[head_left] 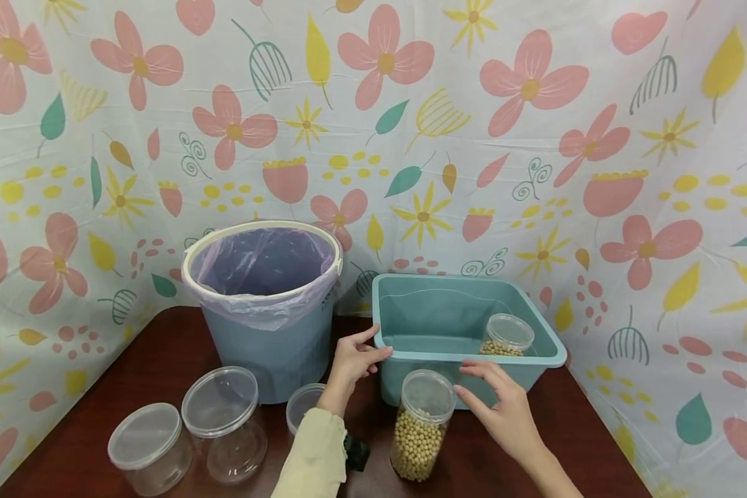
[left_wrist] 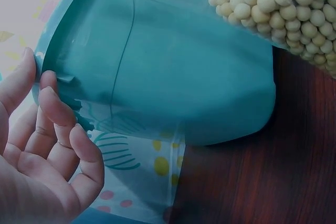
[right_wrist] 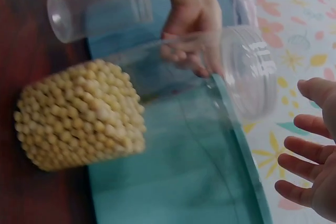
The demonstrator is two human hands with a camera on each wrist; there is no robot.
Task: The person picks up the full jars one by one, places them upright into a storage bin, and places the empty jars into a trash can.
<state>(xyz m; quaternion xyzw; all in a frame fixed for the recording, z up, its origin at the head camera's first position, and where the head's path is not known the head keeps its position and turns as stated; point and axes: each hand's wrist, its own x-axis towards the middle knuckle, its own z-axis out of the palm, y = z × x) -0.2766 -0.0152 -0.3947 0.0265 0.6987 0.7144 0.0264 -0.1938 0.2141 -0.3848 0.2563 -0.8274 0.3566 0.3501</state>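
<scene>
A rectangular teal plastic basin (head_left: pixel 448 377) stands on the table. My left hand (head_left: pixel 353 360) is at its front left corner, thumb and forefinger pinching the rim; the left wrist view shows them on either side of it. In front of the basin stands a tall clear jar (head_left: pixel 418 432), lidded and partly filled with pale round beans (right_wrist: pixel 81 114). My right hand (head_left: pixel 501 408) is just right of that jar's lid, fingers extended and apart, holding nothing. Inside the basin, near its right front, is another lidded jar (head_left: pixel 506 335) of beans, its lower part hidden by the front wall.
A blue bin (head_left: pixel 270 353) with a plastic liner stands behind at left. Two clear lidded jars (head_left: pixel 149 449) stand at front left, and a smaller clear jar (head_left: pixel 305 401) is partly hidden behind my left forearm. A flower-patterned curtain (head_left: pixel 535 173) hangs behind the dark wooden table (head_left: pixel 492 463).
</scene>
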